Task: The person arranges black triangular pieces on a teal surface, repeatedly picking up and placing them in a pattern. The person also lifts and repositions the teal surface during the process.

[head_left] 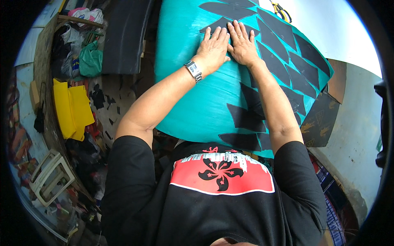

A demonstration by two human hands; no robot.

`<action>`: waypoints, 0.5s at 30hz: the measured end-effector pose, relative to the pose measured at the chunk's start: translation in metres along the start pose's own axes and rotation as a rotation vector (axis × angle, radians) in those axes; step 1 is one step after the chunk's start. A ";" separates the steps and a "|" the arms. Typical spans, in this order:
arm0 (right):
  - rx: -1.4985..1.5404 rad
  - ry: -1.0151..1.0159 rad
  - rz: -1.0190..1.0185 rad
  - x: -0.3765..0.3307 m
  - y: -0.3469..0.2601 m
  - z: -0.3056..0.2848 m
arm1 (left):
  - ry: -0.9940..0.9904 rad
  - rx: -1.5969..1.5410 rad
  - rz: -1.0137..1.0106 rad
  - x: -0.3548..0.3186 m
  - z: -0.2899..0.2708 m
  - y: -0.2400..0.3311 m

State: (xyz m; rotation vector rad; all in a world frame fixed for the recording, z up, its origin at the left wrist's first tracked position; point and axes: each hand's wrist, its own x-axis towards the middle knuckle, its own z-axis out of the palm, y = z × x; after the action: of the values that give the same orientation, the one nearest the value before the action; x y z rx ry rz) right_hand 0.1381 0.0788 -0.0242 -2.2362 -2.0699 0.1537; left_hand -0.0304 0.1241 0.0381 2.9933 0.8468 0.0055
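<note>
1. From where I watch, the left hand [212, 50] is near the top centre of the frame, palm down, its grip wide and flat with the fingers extended and slightly parted; I see nothing held in it.
2. The right hand [243, 46] is just beside it, a little to the right, its grip equally flat, fingers straight and pointing to the top of the frame. The two thumbs are near each other; I cannot tell whether the hands touch.
3. The fingers of both lie over a black piece [221, 22] at the upper centre of the frame, which they partly cover.
4. That piece is on a teal sheet [184, 106], smooth and slightly rippled, filling the upper centre and rounding off toward its left edge. I cannot make out the worktop beneath it.
5. More black pieces [274, 41], angular with pointed ends, run down the right half of the sheet to its lower edge.
6. I see a metal-banded watch [193, 71] on the left wrist, and a black T-shirt [230, 217] with a red print at the lower centre.
7. At the left of the frame I have a yellow sheet [70, 108], a green bag [91, 59] above it and a white plastic frame [53, 178] below.
8. A dark slab [125, 39] stands upper left; a pale wall [353, 119] fills the right.
</note>
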 end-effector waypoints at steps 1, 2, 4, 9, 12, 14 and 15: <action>0.042 0.025 -0.015 0.000 0.000 0.001 | -0.007 -0.077 0.001 0.001 0.006 -0.003; 0.060 0.035 -0.018 0.001 -0.001 0.001 | 0.006 -0.157 0.011 0.001 0.012 -0.005; 0.060 0.042 -0.007 -0.001 0.001 0.000 | -0.025 -0.182 -0.014 -0.005 0.021 -0.015; 0.043 0.031 0.132 -0.017 0.018 -0.015 | 0.043 -0.224 -0.048 -0.017 0.019 -0.024; 0.042 0.020 0.225 -0.023 0.022 -0.019 | -0.036 -0.131 -0.164 -0.005 0.013 -0.012; 0.087 0.084 0.209 -0.023 0.021 -0.016 | 0.001 -0.294 -0.091 0.015 0.017 -0.008; 0.099 0.050 0.213 -0.023 0.021 -0.014 | 0.122 -0.365 -0.020 0.027 0.023 -0.008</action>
State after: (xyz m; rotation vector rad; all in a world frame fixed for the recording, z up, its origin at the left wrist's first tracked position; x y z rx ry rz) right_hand 0.1589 0.0538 -0.0133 -2.3694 -1.7558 0.2078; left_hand -0.0114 0.1445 0.0146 2.6628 0.7862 0.3094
